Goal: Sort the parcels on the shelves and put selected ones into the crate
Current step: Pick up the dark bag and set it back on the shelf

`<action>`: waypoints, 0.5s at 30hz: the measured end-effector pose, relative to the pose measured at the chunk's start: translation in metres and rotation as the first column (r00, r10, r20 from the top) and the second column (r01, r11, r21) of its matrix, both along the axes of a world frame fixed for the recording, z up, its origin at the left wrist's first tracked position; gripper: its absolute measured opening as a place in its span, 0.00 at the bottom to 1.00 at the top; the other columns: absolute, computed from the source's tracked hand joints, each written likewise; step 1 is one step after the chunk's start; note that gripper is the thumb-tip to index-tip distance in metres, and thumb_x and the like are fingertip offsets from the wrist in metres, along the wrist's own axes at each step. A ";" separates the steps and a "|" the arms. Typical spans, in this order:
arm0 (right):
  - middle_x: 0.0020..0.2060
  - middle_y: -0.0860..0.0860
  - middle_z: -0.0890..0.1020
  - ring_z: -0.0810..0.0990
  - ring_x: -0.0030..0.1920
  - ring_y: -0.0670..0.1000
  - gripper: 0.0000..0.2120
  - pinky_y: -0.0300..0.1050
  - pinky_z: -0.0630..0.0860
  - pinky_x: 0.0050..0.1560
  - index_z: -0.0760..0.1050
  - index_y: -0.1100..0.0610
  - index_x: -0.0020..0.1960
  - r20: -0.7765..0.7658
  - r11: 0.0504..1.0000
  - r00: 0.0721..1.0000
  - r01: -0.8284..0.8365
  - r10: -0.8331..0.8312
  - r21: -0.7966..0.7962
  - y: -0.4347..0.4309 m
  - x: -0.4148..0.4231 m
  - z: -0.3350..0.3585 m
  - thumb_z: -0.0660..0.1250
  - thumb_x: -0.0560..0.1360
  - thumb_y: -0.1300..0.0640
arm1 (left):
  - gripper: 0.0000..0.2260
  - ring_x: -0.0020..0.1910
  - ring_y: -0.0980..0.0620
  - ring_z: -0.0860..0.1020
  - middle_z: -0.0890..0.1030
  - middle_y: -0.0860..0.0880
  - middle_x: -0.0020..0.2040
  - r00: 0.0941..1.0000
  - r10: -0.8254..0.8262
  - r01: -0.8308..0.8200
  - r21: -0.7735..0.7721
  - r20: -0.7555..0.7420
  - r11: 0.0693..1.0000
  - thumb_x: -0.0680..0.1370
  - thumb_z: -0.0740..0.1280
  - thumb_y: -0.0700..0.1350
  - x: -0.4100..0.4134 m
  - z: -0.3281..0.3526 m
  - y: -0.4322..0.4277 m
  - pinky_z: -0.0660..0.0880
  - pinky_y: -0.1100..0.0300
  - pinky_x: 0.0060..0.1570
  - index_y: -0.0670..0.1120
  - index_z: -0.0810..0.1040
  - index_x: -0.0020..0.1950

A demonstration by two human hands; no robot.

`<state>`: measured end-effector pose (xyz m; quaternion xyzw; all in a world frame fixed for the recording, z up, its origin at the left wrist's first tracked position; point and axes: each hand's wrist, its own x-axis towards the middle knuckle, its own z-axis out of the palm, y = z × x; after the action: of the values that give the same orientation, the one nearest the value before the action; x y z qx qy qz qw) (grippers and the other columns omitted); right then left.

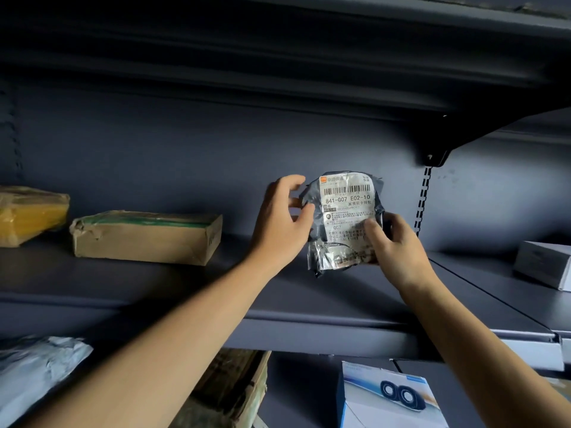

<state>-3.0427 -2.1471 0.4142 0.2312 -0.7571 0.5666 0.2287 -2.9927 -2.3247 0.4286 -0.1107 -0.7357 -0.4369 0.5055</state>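
Both forearms reach up from the near edge toward the middle shelf (185, 291), and the hands meet over its right half.

**Item under inspection:** grey poly parcel (343, 242), held up over the shelf board, in front of the shelf's back panel. Whether its lower end touches the board cannot be told.

**Hands:**
- The left hand (279, 220) grips the parcel's left edge, thumb on the front and fingers curled behind.
- The right hand (398, 251) pinches the lower right corner, thumb pressed on the printed face.

**Orientation:**
- The long axis stands nearly upright, leaning slightly.
- The shipping label (347, 193) faces the camera with the barcode end uppermost.
- A band of glossy tape crosses the lower end.

**Handling, as judged:**
- The film is creased and bulges over its contents, so the parcel is soft, yielding and probably light.
- The film and tape look slick, so a grip across the bulk should hold better than one on loose corners.
- How fragile the contents are cannot be told.

**Other stock:**
- A brown carton (145, 239) and a yellow-taped parcel (27, 214) lie on the shelf toward its left end.
- A white box (543, 264) sits beyond the shelf's right end.
- Below the shelf are a pale poly bag (34, 366) and a blue-and-white printed box (386, 396).

No crate is in view.
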 end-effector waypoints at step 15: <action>0.61 0.49 0.72 0.74 0.61 0.44 0.23 0.35 0.70 0.63 0.73 0.58 0.68 -0.549 0.874 0.773 -0.015 0.319 0.486 -0.012 0.021 -0.005 0.62 0.73 0.56 | 0.11 0.52 0.57 0.81 0.84 0.56 0.47 0.900 -0.341 0.275 0.254 0.270 0.927 0.70 0.72 0.55 0.008 0.005 0.004 0.77 0.51 0.58 0.53 0.78 0.49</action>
<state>-3.0215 -2.1590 0.4095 0.5175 -0.7277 0.2854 0.3481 -2.9847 -2.3207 0.4334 -0.1026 -0.7285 -0.5987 0.3168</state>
